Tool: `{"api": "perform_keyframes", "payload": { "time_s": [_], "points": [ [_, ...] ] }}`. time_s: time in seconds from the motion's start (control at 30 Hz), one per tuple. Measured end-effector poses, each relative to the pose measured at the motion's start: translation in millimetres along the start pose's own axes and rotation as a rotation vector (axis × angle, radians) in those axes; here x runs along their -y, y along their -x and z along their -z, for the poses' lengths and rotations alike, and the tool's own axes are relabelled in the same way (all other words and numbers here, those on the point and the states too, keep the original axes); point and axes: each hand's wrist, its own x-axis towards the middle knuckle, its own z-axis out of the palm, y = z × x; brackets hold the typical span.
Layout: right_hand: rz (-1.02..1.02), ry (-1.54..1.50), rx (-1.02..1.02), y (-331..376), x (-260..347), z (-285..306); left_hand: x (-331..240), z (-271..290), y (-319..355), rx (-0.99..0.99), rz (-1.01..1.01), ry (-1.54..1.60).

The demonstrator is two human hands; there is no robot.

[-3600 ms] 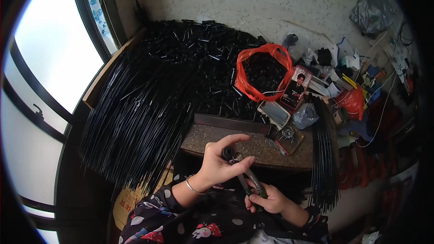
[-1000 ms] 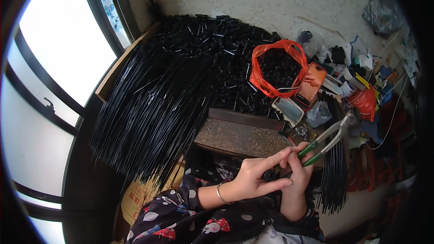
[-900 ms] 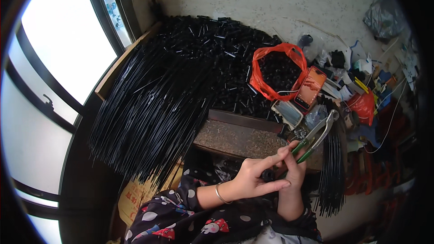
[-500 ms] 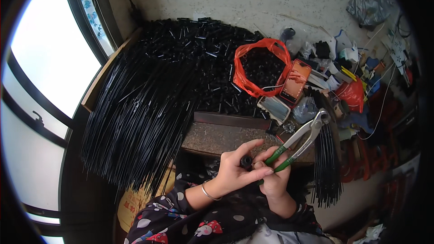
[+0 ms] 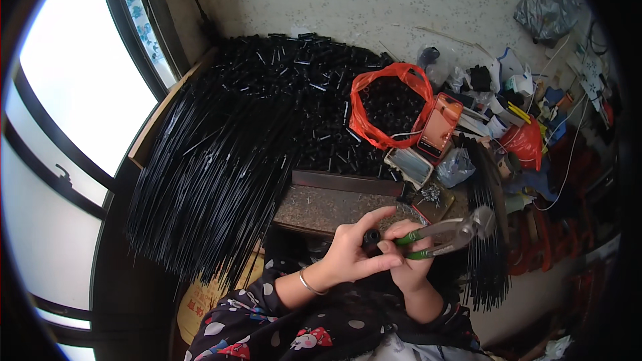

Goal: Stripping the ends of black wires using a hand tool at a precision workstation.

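My left hand (image 5: 349, 254) is curled around a short black tube (image 5: 372, 235), whose round end shows between the thumb and index finger. My right hand (image 5: 411, 269) grips end-cutting pliers (image 5: 477, 223) by the green handles. Their silver jaws point right, slightly blurred. Both hands are close together in front of the workbench edge, the left thumb reaching across to the right hand's fingers. Whatever lies between the fingertips is too small to make out.
Long black rods (image 5: 207, 180) hang off the bench at left, beside heaped black tubes (image 5: 281, 60). Behind my hands are a red bag (image 5: 360, 120) of small black parts, a phone (image 5: 440, 124) and a clear-lidded box (image 5: 409, 166). A second rod bundle (image 5: 483, 261) hangs at right.
The pliers have swung downward, from pointing up and right to nearly level, with their handles closer together. The left hand keeps its hold on the black tube. The whole view has shifted slightly.
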Motion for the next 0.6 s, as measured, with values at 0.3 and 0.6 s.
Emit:
{"api": "perform_keyframes", "payload": {
  "time_s": [0.3,0.6],
  "points": [
    [-0.91,-0.088,0.421,23,37,47,-9,43,-4,-0.12,0.161,0.305],
    [-0.849,-0.386,0.628,22,40,48,-14,35,-10,-0.117,0.062,0.05]
  ]
}}
